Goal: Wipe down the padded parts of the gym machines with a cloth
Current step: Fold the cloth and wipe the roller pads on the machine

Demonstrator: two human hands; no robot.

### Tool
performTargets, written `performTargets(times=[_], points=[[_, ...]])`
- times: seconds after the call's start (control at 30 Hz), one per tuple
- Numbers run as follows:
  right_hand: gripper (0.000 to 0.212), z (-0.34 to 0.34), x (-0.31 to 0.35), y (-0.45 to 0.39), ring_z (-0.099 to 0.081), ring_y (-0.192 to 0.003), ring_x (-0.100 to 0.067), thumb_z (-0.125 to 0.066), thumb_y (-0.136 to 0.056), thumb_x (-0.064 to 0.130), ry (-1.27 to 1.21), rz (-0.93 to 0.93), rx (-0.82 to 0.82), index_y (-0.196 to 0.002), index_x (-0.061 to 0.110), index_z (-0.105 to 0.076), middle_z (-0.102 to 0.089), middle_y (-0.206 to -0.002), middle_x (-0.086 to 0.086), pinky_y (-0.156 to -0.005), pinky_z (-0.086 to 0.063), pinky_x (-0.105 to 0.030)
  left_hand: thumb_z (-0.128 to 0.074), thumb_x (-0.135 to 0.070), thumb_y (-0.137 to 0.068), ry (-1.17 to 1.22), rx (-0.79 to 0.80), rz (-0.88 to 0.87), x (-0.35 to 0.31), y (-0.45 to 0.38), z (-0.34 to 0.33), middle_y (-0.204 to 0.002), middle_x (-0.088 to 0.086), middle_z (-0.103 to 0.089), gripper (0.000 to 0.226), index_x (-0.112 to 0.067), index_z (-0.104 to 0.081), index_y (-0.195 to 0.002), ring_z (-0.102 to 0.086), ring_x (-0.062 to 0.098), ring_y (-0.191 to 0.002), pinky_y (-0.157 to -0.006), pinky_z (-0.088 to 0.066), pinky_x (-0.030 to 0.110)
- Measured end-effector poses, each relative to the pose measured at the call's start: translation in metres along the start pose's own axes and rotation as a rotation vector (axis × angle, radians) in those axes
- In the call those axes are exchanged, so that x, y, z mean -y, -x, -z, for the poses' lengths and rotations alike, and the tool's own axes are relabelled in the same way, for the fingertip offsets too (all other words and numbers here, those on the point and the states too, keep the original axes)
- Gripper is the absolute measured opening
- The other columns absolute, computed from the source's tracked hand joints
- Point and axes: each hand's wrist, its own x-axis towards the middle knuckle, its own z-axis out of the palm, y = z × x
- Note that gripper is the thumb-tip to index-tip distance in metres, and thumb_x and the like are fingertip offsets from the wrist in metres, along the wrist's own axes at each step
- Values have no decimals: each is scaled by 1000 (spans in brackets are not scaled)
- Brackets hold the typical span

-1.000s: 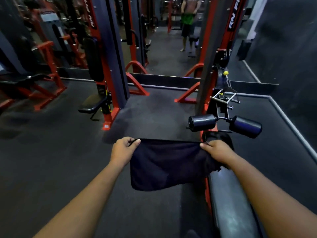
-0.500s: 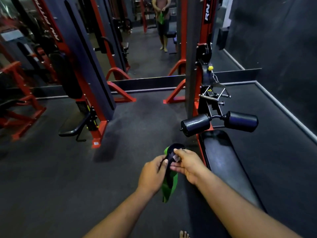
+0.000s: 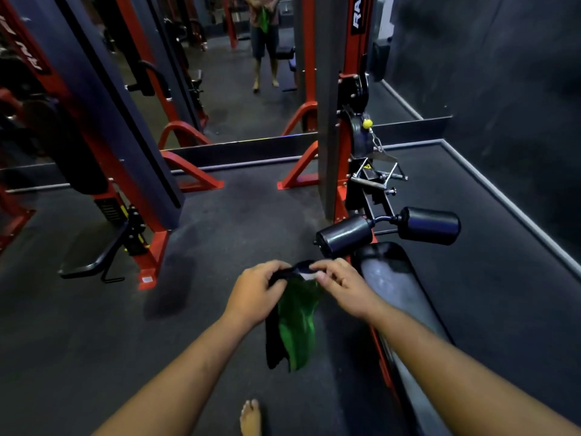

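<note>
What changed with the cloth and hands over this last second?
The cloth, a second ago stretched wide and dark between both hands, now hangs bunched with its green side showing. The left hand and right hand have come together, pinching its top edge. The bench pad and roller pads stayed unwiped.

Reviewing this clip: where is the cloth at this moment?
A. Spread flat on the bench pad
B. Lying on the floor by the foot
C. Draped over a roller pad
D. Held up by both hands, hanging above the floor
D: the left hand and right hand pinch the top of the cloth, which hangs folded over the floor beside the bench pad, touching neither it nor the roller pads.
</note>
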Motion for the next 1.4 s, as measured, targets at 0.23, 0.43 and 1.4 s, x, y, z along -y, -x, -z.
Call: performTargets(times=[0.23, 0.43, 1.4], points=[[62, 23, -7, -41, -50, -118, -22, -40, -86, 79, 943, 20, 124, -125, 34, -56, -53, -120, 3, -90, -46, -39, -63, -8, -88, 96, 173, -90, 59, -78, 49, -99, -17, -73, 30, -33, -73, -102, -66, 0, -96, -85, -49, 20], [27, 27, 45, -65, -61, -85, -11, -76, -89, 36, 359, -25, -167, -99, 22, -56, -62, -90, 9, -78, -51, -36, -63, 3, -95, 587, 282, 87, 104, -128, 70, -108, -4, -76, 32, -23, -71, -114, -67, 12, -105, -85, -53, 23], [66, -23, -92, -169, -66, -101, -21, -90, -69, 4, -635, -643, -591, -121, 23, -55, -65, -116, -11, -83, -58, -31, -91, -22, -73, 281, 645, 165, 137, -319, -84, -123, 0, -61, 77, -23, -51, -139, -62, 12, -107, -95, -53, 27]])
